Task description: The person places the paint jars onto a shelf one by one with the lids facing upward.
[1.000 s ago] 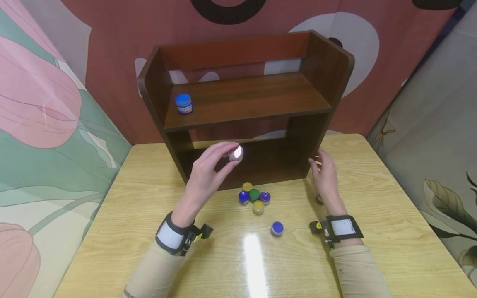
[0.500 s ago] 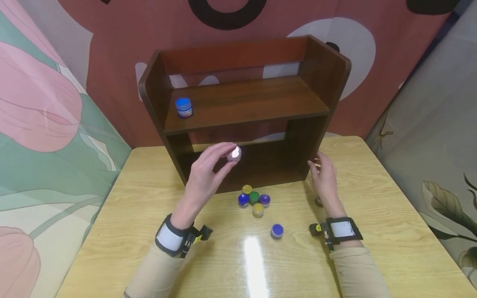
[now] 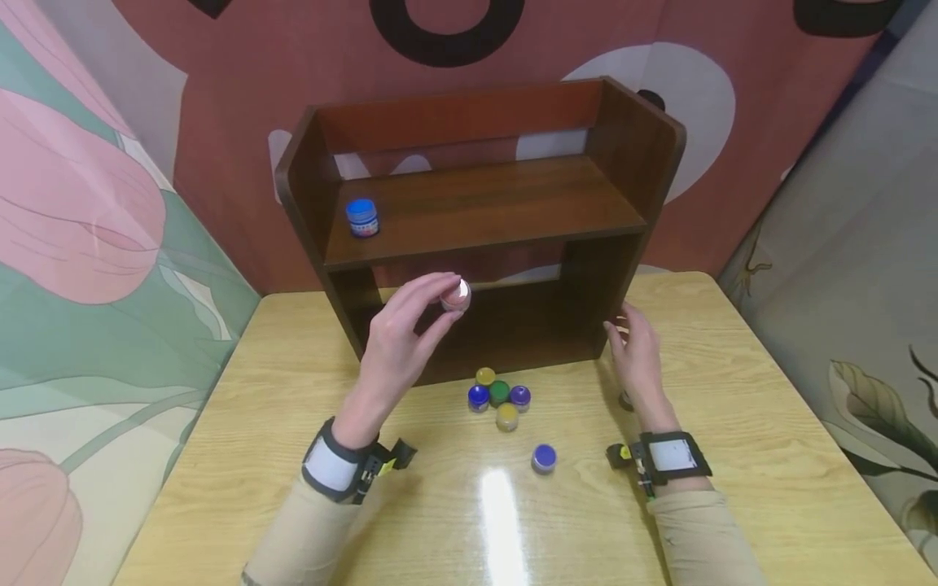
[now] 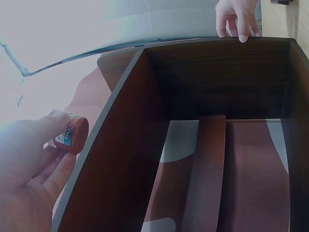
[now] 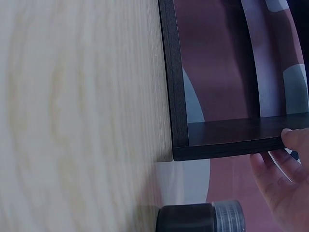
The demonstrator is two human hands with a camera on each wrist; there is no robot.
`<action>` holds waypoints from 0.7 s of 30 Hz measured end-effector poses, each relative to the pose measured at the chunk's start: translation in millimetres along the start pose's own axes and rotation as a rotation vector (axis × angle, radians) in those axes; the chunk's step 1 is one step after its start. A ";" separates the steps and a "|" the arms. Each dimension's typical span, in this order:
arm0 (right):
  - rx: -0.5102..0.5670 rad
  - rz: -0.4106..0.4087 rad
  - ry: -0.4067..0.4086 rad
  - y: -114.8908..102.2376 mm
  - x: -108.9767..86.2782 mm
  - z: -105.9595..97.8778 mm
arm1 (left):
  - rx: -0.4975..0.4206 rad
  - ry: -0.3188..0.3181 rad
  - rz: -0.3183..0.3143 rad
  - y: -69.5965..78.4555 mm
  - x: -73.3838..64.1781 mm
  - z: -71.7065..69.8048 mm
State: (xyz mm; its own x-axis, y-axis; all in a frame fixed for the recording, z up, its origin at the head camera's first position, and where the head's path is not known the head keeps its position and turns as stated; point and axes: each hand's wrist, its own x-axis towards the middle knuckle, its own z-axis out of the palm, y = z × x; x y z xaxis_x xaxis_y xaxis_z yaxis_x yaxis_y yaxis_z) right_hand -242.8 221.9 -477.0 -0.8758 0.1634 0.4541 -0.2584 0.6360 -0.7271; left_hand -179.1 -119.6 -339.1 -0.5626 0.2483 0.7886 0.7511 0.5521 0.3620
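My left hand (image 3: 399,338) pinches a small paint jar (image 3: 457,297) between thumb and fingers, in front of the shelf's lower opening. In the left wrist view this jar (image 4: 72,134) shows a reddish-brown end and a printed label. My right hand (image 3: 637,350) holds the front edge of the right side panel of the dark brown wooden shelf (image 3: 484,199). In the right wrist view its thumb lies on one face of the panel and the fingers reach behind the other. A blue paint jar (image 3: 362,218) stands at the left of the upper board.
Before the shelf sit several small jars, among them a green jar (image 3: 499,394) and a yellow jar (image 3: 507,417). A purple-blue jar (image 3: 544,458) stands nearer on the wooden table (image 3: 271,423). Beside my right wrist is a dark jar (image 5: 193,218), mostly hidden in the head view.
My left hand has risen slightly relative to the shelf, and the jar has turned so the glare on it shrank. My right hand keeps its place. The head view has tilted slightly up.
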 end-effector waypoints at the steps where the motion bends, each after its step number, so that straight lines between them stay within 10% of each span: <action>1: 0.001 0.000 -0.001 0.0 0.0 0.1 | -0.001 0.005 0.004 0.3 1.0 -0.1; 21: 0.001 0.005 -0.001 1.5 -0.3 -0.4 | 0.077 0.068 -0.053 6.9 24.0 -6.5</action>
State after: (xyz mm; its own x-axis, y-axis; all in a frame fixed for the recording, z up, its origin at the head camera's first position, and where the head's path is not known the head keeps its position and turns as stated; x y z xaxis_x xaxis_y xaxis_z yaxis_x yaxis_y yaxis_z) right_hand -242.7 223.1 -478.0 -0.8775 0.1654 0.4501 -0.2546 0.6346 -0.7297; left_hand -185.2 -115.0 -314.4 -0.5744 0.1635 0.8021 0.6904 0.6231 0.3674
